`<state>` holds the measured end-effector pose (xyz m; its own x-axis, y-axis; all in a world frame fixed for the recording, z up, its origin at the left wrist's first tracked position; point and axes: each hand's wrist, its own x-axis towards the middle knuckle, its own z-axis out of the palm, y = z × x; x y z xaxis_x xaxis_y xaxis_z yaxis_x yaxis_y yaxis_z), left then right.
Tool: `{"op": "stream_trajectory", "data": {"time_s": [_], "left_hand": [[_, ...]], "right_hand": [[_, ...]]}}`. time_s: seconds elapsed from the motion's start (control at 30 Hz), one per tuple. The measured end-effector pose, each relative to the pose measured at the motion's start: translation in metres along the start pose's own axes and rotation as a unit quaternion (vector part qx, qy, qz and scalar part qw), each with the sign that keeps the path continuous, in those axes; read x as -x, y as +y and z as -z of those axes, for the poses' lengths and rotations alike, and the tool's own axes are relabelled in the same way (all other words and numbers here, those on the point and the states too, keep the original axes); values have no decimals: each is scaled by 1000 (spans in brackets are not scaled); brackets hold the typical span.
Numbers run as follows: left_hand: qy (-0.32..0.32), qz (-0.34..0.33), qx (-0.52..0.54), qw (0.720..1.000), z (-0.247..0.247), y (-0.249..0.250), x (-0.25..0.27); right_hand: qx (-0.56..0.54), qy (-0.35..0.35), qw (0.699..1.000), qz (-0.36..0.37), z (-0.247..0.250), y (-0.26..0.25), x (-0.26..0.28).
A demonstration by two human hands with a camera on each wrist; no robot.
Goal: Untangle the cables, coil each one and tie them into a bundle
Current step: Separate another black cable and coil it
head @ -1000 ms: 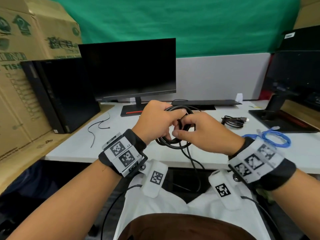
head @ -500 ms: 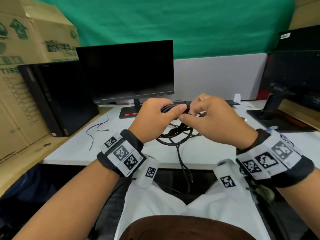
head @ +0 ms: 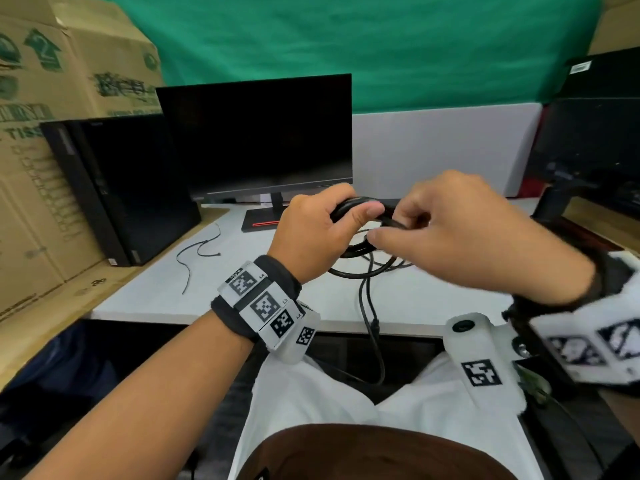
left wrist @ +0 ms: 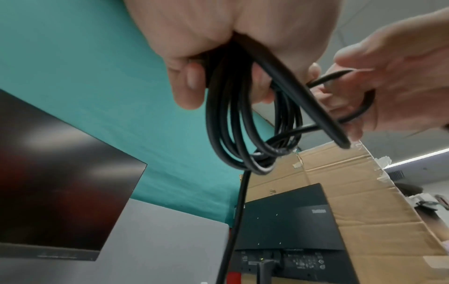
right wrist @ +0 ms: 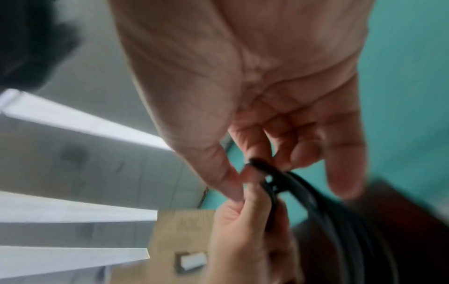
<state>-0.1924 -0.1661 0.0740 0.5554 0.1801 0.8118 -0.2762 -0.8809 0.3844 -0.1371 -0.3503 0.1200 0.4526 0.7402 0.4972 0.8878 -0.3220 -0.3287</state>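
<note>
I am holding a coil of thick black rubber-sheathed cable [head: 360, 216] in the middle of the head view, raised above the white surface [head: 433, 296]. My left hand [head: 311, 233] is gripping the stacked loops, thumb lying over the top and fingers [left wrist: 192, 76] curling round from beneath; in the left wrist view several loops [left wrist: 245, 134] are hanging down from that grasp at frame centre. My right hand [head: 460, 237], just right of the left and touching the same coil, is pinching a single strand of the cable between thumb and fingertips; the left wrist view shows that strand [left wrist: 359, 107] looping through those fingers at the upper right. The right wrist view is blurred, but the thumb and a fingertip are closing on the dark cable [right wrist: 286, 184] near frame centre. One loose length of the cable [head: 372, 327] is trailing down from the coil, over the near edge of the surface towards my lap. A thin black wire [head: 201, 251] is lying on the surface at the left, in front of a dark flat monitor [head: 256, 136].
</note>
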Motion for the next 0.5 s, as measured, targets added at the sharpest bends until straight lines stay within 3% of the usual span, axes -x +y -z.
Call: {"op": "stream_trajectory", "data": {"time_s": [0.07,0.13,0.23,0.37,0.4,0.43,0.5], "left_hand": [[15,10,37,999,2,0,-4],[19,15,57,998,6,0,-7],[10,17,82,996,7,2,-6],[31,25,47,998,13,-2,-6],[44,34,42,998,16,-6,-8],[57,49,42,996,18,-10,-10],[74,83,48,993,21,-16,-11]], "right_hand": [[-219,-41,974,-47,8,4,-4],[-361,-72,928,-56,9,7,-7],[-487,-133,860,-74,7,7,-10],[-636,-235,727,-113,15,14,-14],[-646,-251,715,-91,18,18,-14],[-636,-250,728,-62,21,21,-14],[-546,-190,815,-19,22,27,-15]]}}
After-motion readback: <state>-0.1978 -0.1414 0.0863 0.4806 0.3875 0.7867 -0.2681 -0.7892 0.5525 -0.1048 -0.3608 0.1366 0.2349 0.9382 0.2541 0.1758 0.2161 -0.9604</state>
